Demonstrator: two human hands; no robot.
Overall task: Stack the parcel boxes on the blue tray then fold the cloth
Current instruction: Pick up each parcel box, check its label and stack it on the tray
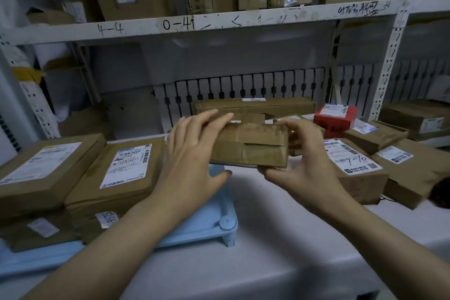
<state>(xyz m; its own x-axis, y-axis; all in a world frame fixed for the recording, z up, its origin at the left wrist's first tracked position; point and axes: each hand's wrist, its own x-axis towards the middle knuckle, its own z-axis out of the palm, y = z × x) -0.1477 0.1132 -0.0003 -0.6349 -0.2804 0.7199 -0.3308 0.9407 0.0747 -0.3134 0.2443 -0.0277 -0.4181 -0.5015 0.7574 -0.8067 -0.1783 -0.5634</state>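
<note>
Holding a taped brown box point(248, 146) in both hands above the far end of the blue tray point(207, 224).
Left to right: two flat parcels point(80, 173) with white labels lie stacked on the tray's left part; left hand point(192, 153) has straight fingers laid over the box's left end, thumb under, loose grip; right hand point(302, 165) has a curled grip on the box's right end, thumb below, fingers over the top; more labelled parcels point(358, 168) and a red box point(334, 119) sit on the table point(280, 238) at right.
</note>
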